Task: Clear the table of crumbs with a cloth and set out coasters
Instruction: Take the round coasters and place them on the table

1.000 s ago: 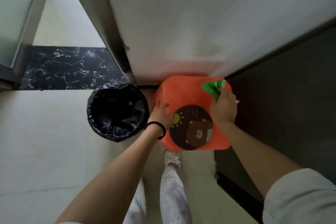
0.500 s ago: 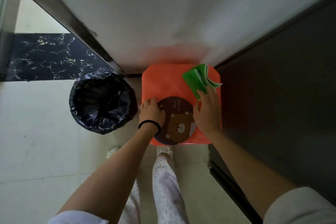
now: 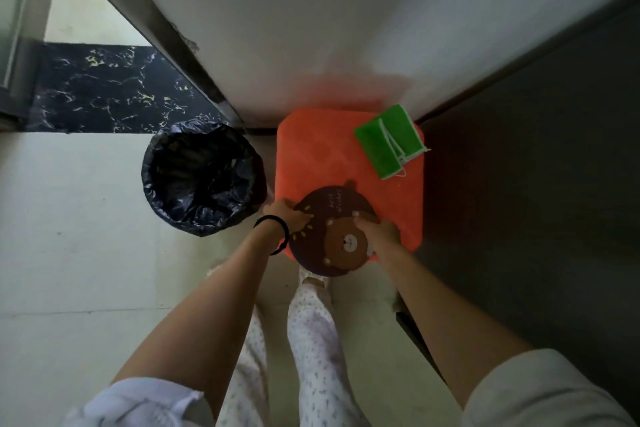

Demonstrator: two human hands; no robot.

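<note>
A small orange table stands in the corner between a white wall and a dark panel. A folded green cloth lies alone on its far right corner. A round dark brown coaster with a bear picture sits at the table's near edge and sticks out past it. My left hand grips the coaster's left rim. My right hand grips its right rim, fingers curled over the top.
A bin lined with a black bag stands on the pale floor just left of the table. A black marble threshold lies further left. My legs in patterned trousers are below the table.
My right hand has let go of the green cloth, left it on the far right corner, and come back to the coaster. Both hands have drawn the coaster towards the near edge.
</note>
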